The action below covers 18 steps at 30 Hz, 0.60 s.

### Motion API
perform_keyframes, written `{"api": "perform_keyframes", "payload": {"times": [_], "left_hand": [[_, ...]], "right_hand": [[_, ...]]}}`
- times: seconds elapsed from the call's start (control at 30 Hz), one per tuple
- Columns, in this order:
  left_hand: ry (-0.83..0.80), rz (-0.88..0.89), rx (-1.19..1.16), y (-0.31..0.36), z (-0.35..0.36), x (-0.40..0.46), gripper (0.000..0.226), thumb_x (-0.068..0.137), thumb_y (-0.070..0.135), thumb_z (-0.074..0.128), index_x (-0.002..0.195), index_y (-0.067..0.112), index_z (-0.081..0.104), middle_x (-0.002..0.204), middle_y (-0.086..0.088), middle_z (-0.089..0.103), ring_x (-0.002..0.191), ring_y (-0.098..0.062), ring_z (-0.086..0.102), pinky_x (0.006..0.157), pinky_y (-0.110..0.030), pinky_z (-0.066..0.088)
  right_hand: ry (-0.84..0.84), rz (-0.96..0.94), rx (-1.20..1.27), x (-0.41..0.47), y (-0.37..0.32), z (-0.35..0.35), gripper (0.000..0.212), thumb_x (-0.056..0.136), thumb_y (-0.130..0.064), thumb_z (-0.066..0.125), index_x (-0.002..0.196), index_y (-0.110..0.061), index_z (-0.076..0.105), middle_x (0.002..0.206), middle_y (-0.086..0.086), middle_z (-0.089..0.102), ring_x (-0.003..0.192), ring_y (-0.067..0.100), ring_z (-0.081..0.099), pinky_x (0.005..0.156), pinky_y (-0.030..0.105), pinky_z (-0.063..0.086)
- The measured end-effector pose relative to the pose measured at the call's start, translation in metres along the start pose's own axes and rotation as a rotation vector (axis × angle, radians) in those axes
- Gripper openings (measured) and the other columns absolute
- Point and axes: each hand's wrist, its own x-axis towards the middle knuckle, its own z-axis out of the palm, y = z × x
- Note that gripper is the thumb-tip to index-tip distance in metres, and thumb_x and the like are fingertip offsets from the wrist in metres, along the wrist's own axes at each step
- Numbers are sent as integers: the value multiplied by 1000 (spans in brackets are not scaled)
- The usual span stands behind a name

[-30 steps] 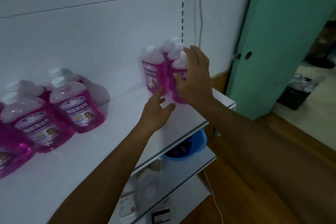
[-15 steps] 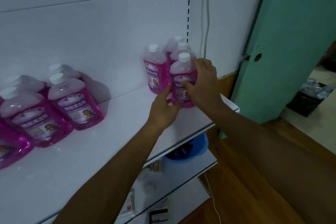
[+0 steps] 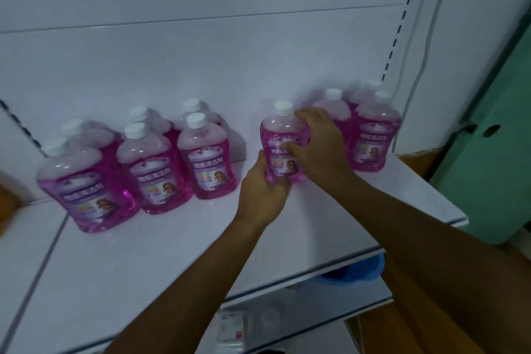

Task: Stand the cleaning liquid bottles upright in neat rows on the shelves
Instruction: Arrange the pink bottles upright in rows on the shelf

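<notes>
Between two bottle clusters, both hands' fingers [image 3: 311, 121] clamp one upright bottle [image 3: 283, 138] (bare shelf [image 3: 172, 253] in front).

Single head-worn view — close, angled forward and down over the white shelf [image 3: 287, 238].

the right hand [image 3: 319, 149] covers part of the held bottle's label [image 3: 283, 156]. far bottles [image 3: 370, 89] sit half hidden behind nearer ones. an orange blur [image 3: 5, 198] is cut off at left.
</notes>
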Motion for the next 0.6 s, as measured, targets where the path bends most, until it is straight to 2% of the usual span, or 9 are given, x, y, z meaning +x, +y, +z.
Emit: {"api": "perform_keyframes", "payload": {"times": [0.1,0.17,0.23,0.33,0.4,0.47,0.6], "left_hand": [[21,22,-31,0,-12,6,36,96,25,56,130,27,44,109,9,61,87,3,59,76,-6,47],[39,23,-71,-1,-17,9,39,95,16,59,128,26,43,108,8,62,87,6,59,70,-2,45],[59,17,-86,-2,-21,12,46,92,8,60,133,20,44,111,1,64,87,9,60,69,-1,44],[93,-8,-121,-3,-22,18,46,93,4,59,131,24,41,114,3,61,88,18,57,71,0,43],[124,-34,-128,-1,-20,21,49,93,9,61,134,26,40,121,4,58,97,10,58,80,-4,43],[171,-34,-67,-1,-15,24,60,90,15,66,141,23,36,129,4,55,111,-4,54,92,-16,42],[254,-49,-53,-3,-8,28,62,89,18,68,141,28,36,128,10,52,115,-6,51,97,-23,44]], "right_hand": [[-15,-48,-4,16,-8,17,56,74,-14,80,124,-4,57,122,11,58,114,25,54,97,19,32],[-29,-72,10,23,-12,25,55,73,-13,80,123,-4,57,123,12,57,114,23,53,97,18,33],[-42,-93,35,28,-13,32,54,72,-11,80,121,-3,58,122,13,57,113,24,53,96,21,35],[-73,-134,69,37,-10,42,53,72,-9,80,120,-3,58,121,13,56,112,25,54,96,25,39],[-88,-144,90,43,-6,47,54,72,-10,80,120,-4,58,121,12,56,111,24,54,96,23,38],[-99,-173,121,48,-2,53,53,72,-9,80,119,-3,58,120,12,57,109,24,56,95,23,40],[-129,-174,175,54,6,63,52,74,-13,80,120,-5,57,120,9,57,108,20,56,93,21,44]]}}
